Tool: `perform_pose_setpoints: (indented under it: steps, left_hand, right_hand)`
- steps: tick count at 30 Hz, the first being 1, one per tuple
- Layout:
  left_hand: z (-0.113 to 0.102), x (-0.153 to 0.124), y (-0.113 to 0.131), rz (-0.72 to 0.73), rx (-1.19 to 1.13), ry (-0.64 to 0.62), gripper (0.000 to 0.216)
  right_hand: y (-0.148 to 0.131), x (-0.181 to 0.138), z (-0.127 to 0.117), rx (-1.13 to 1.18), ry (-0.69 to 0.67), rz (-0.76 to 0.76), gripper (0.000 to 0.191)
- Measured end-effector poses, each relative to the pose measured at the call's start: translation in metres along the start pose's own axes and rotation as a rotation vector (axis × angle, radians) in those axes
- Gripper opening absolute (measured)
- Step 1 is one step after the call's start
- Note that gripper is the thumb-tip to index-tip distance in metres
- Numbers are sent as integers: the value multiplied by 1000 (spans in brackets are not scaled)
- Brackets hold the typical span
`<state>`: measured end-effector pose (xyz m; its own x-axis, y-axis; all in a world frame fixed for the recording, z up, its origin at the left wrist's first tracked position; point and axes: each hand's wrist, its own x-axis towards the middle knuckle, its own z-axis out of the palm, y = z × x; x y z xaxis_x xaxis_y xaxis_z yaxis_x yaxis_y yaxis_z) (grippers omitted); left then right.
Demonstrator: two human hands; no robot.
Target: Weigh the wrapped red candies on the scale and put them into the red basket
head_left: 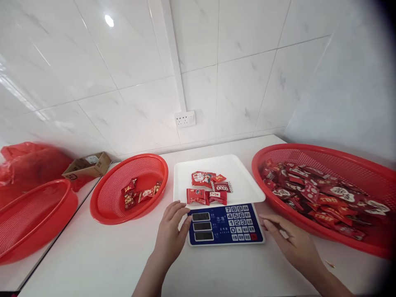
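Observation:
A blue electronic scale (225, 225) with a keypad sits at the table's front, under a white weighing tray (185, 173). Several red candy packets (208, 187) lie on the tray. My left hand (171, 235) rests at the scale's left edge, fingers spread and touching the tray's rim, holding nothing. My right hand (289, 241) lies flat on the table just right of the scale, fingers stretched toward it, empty. A large red basket (349, 163) at the right is full of red packets. A smaller red basket (108, 194) left of the scale holds a few packets.
A third red basket (27, 218) sits on a lower surface at far left, beside a red plastic bag (27, 163) and a cardboard box (88, 165). A wall socket (185, 119) is on the tiled wall behind the scale.

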<state>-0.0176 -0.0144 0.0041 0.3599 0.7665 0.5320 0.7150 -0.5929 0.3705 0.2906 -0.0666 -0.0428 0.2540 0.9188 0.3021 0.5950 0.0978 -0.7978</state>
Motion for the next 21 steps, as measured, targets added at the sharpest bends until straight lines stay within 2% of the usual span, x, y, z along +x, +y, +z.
perform_pose_setpoints:
  steps: [7, 13, 18, 21]
  left_hand:
    - [16, 16, 7, -2, 74, -232, 35]
    - [19, 26, 7, -6, 110, -301, 36]
    - [19, 27, 8, 12, 89, -263, 33]
    - [14, 26, -5, -5, 122, -101, 31]
  right_hand:
    - [33, -20, 20, 98, 87, 97, 31]
    - [36, -13, 20, 208, 152, 233, 40]
    - [33, -11, 18, 225, 121, 297, 42]
    - [34, -12, 19, 246, 120, 293, 41]
